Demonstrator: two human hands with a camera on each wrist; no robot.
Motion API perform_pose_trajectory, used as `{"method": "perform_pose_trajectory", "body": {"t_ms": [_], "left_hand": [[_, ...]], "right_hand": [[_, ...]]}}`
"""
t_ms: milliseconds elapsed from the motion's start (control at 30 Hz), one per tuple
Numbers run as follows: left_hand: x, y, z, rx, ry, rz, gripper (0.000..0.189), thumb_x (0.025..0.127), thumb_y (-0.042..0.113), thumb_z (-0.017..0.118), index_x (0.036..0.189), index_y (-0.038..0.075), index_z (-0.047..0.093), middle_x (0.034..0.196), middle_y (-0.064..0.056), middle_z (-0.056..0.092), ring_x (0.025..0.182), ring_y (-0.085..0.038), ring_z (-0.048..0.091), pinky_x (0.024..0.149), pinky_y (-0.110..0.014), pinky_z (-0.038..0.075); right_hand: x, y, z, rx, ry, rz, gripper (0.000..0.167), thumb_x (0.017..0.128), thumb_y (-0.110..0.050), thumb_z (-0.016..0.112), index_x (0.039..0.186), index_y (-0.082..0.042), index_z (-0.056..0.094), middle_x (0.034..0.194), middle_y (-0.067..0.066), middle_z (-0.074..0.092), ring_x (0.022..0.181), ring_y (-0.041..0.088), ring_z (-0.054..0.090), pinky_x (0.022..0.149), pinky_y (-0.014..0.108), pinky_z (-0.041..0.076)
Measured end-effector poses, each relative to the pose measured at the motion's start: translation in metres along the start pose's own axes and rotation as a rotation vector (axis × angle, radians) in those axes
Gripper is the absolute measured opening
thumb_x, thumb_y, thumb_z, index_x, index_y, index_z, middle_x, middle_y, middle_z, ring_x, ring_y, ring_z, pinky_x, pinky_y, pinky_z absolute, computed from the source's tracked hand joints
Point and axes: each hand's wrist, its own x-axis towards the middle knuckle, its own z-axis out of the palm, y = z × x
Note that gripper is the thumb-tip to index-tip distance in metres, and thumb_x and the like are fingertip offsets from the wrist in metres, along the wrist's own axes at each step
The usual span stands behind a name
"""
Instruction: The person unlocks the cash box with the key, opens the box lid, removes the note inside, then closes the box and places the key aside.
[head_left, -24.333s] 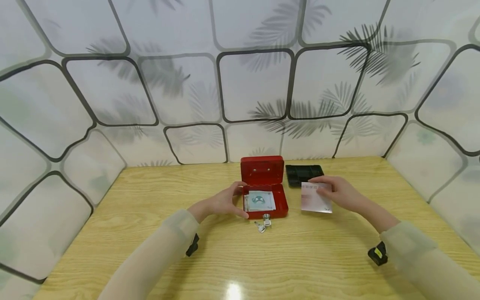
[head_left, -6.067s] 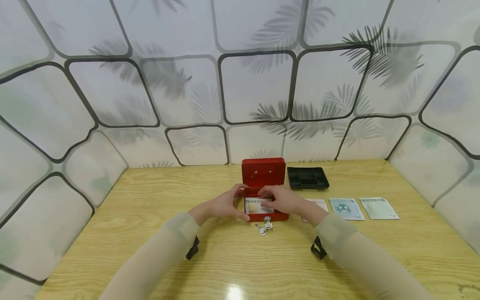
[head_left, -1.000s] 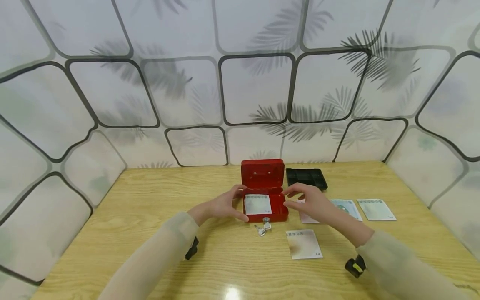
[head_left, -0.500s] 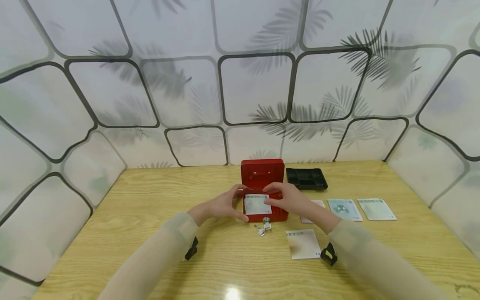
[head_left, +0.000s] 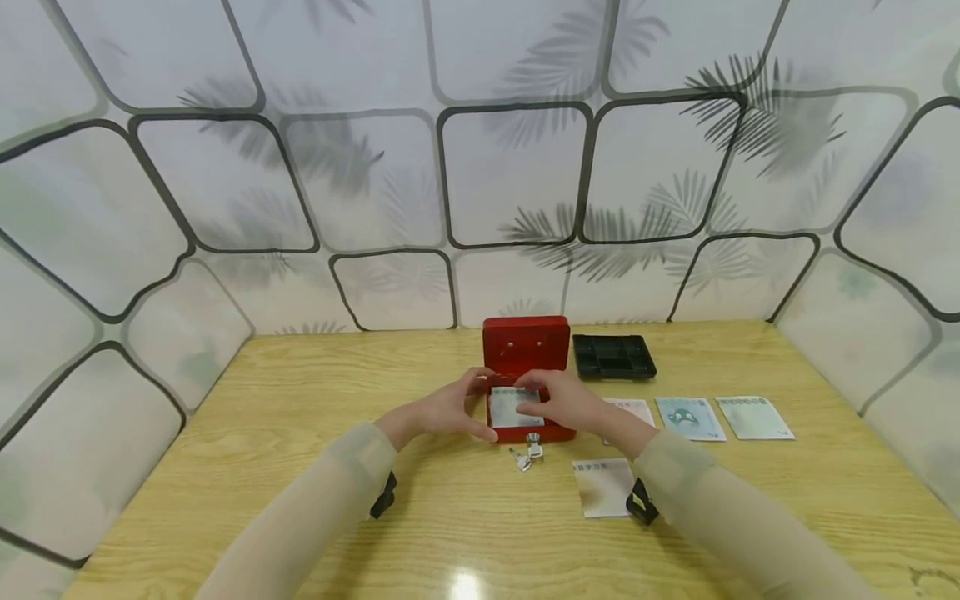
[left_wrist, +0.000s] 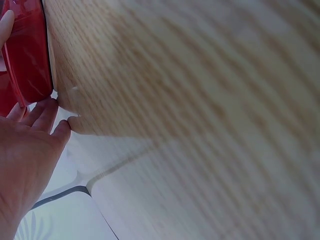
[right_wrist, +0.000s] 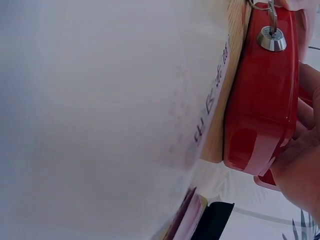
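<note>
My left hand (head_left: 446, 407) holds the left side of a red cash box (head_left: 555, 431), thumb at its front corner and fingers at the back. Its lid stands raised. In the left wrist view, the left fingertips (left_wrist: 47, 112) meet the box's end. Inside the box lies a pale banknote (head_left: 504, 408). My right hand (head_left: 566, 402) reaches over it, thumb and fingers apart, fingertips right at the note. In the right wrist view this hand passes over the rim, its fingertips partly hidden. A key (right_wrist: 272, 17) sits in the front lock, a second key (head_left: 522, 460) beside it.
Right of the box a pinkish note (head_left: 633, 410), a blue-green note (head_left: 690, 419) and a greenish note (head_left: 753, 418) lie in a row. A brownish note (head_left: 600, 489) lies nearer, partly under my right sleeve. Behind stands a black compartment tray (head_left: 613, 358).
From the box's right rim, my right hand has moved left over the pale note. Since the oldest frames, several notes have been laid on the table. My left hand has stayed at the box.
</note>
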Motion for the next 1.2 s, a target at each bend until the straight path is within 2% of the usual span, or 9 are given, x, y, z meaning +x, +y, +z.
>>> {"method": "perform_pose_trajectory", "body": {"t_ms": [233, 500, 800, 967, 1200], "left_hand": [[0.0026, 0.0017, -0.0026, 0.014, -0.004, -0.011, 0.088, 0.078, 0.026, 0.083, 0.145, 0.014, 0.027, 0.15, -0.012, 0.036, 0.14, -0.03, 0.03, 0.115, -0.049, 0.018], [0.002, 0.0012, -0.0022, 0.017, -0.002, -0.009, 0.089, 0.077, 0.025, 0.084, 0.145, 0.013, 0.027, 0.149, -0.011, 0.037, 0.139, -0.03, 0.03, 0.115, -0.049, 0.018], [0.0006, 0.0005, -0.0008, 0.008, -0.004, 0.008, 0.087, 0.078, 0.02, 0.083, 0.144, 0.011, 0.027, 0.148, -0.014, 0.038, 0.139, -0.031, 0.031, 0.115, -0.048, 0.018], [0.0007, -0.0003, -0.0002, 0.008, -0.006, 0.008, 0.086, 0.079, 0.02, 0.083, 0.144, 0.011, 0.027, 0.149, -0.014, 0.038, 0.139, -0.03, 0.031, 0.115, -0.048, 0.018], [0.0003, -0.001, 0.0003, 0.0, -0.004, 0.009, 0.086, 0.078, 0.021, 0.083, 0.144, 0.012, 0.028, 0.148, -0.013, 0.038, 0.138, -0.03, 0.032, 0.115, -0.048, 0.018]], "right_hand": [[0.0054, 0.0004, -0.0008, -0.027, 0.004, 0.012, 0.035, 0.088, -0.023, 0.073, 0.119, -0.007, 0.064, 0.116, 0.006, 0.066, 0.107, 0.024, 0.06, 0.095, 0.043, 0.048], [0.0067, 0.0013, 0.0027, -0.062, -0.018, -0.019, 0.035, 0.089, -0.021, 0.073, 0.118, -0.004, 0.065, 0.112, 0.006, 0.067, 0.103, 0.023, 0.063, 0.091, 0.041, 0.05], [0.0081, -0.0004, 0.0071, -0.1, -0.03, 0.025, 0.033, 0.087, -0.019, 0.075, 0.116, -0.007, 0.066, 0.111, 0.003, 0.067, 0.102, 0.021, 0.062, 0.092, 0.041, 0.05], [0.0082, -0.0012, 0.0066, -0.144, -0.04, 0.02, 0.035, 0.085, -0.019, 0.077, 0.116, -0.007, 0.066, 0.111, 0.003, 0.067, 0.104, 0.022, 0.062, 0.094, 0.043, 0.048], [0.0064, 0.0006, 0.0068, -0.079, -0.029, 0.007, 0.034, 0.086, -0.016, 0.076, 0.116, -0.005, 0.066, 0.111, 0.005, 0.068, 0.105, 0.022, 0.062, 0.094, 0.042, 0.049]]}}
